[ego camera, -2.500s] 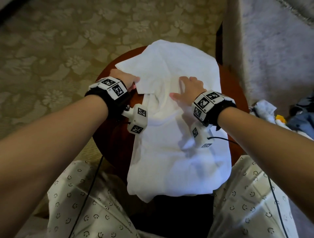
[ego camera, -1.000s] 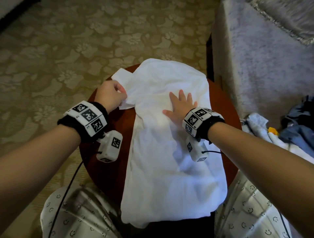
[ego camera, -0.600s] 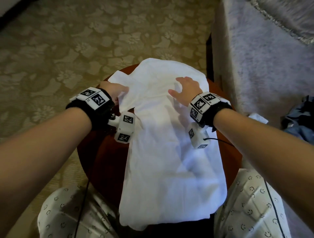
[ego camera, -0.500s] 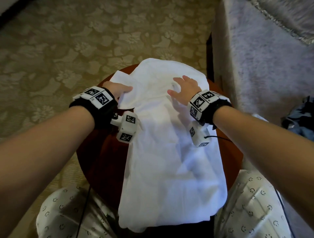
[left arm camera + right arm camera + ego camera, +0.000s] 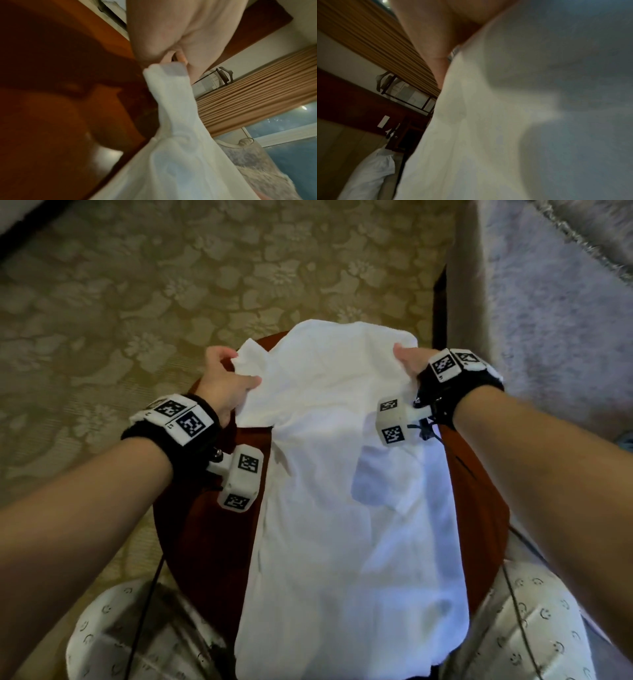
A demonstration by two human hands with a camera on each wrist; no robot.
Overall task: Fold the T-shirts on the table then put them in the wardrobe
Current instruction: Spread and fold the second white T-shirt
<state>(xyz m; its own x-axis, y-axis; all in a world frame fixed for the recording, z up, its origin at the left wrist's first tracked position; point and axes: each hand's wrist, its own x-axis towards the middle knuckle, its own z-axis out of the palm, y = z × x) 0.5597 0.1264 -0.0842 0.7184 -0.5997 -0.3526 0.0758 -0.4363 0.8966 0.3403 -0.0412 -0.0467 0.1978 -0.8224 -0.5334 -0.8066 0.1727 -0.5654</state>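
A white T-shirt [image 5: 346, 508] lies lengthwise over a small round reddish-brown table [image 5: 205, 535], its near end hanging off towards my lap. My left hand [image 5: 227, 376] pinches the shirt's far left corner, thumb on top. In the left wrist view the cloth [image 5: 171, 102] runs up into my left hand's fingers [image 5: 181, 59]. My right hand [image 5: 407, 361] grips the far right corner, fingers hidden under the fabric. White cloth [image 5: 522, 121] fills most of the right wrist view below my right palm [image 5: 436, 33].
A grey bed or sofa side [image 5: 548, 320] stands close on the right of the table. Patterned beige carpet [image 5: 137, 302] spreads to the left and beyond. My knees in patterned trousers [image 5: 144, 638] are under the near edge.
Both hands have moved apart from the middle of the shirt to its far corners. The right hand went from lying flat on the cloth to gripping the right corner; the left keeps its pinch.
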